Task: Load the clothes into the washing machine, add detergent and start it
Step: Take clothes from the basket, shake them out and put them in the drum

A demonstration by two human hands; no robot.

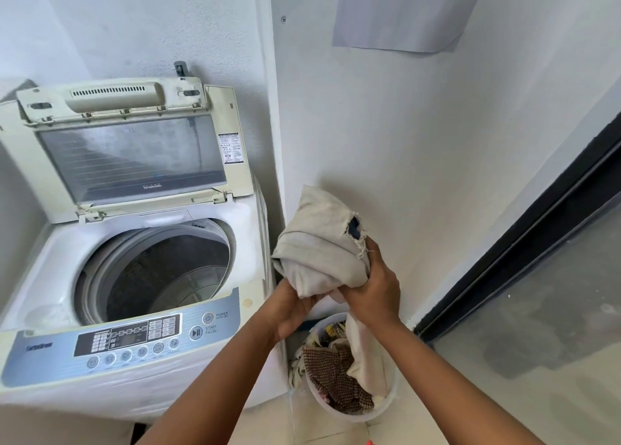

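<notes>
While both the left hand and the right hand are squeezing the pale cloth tight, it is needing a lift clear of the basket below them and over into the drum off to their left.

Floor under washer, basket

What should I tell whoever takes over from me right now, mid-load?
Left hand and right hand both grip a bundled cream garment, held above the laundry basket beside the washing machine.
Lid is up; the visible part of the drum shows no clothes.
Basket still holds a checked cloth and more.
Left: load everything, add detergent (not in view), close the lid, press start button.
</notes>
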